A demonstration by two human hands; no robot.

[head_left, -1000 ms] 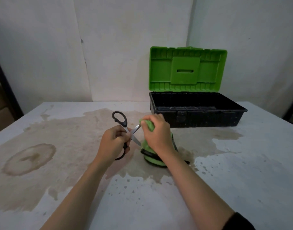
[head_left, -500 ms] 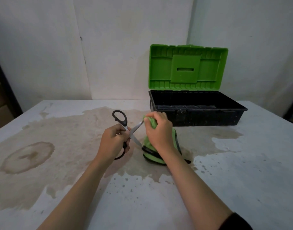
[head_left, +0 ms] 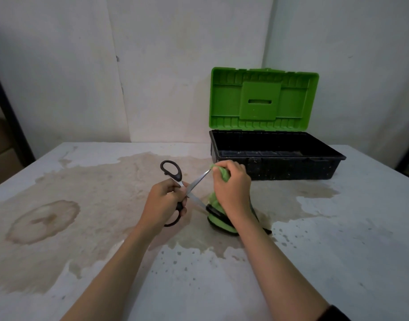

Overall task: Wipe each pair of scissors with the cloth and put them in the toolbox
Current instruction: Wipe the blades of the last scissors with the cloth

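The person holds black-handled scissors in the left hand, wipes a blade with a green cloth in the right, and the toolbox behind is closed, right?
Not quite: the head view shows the toolbox open, lid upright. The left hand does hold the black-handled scissors and the right hand wipes a blade with the green cloth.

Left hand (head_left: 163,201) holds open black scissors (head_left: 175,181); right hand (head_left: 232,185) pinches green cloth (head_left: 222,173) on a blade, toolbox (head_left: 277,163) open at the surface's (head_left: 337,251) far edge.

Your right arm (head_left: 282,265) wears a black sleeve (head_left: 336,314), just its edge visible at frame bottom; rest bare. Your left forearm (head_left: 111,262) is bare too. Both bare: left hand (head_left: 163,200), right hand (head_left: 232,188).
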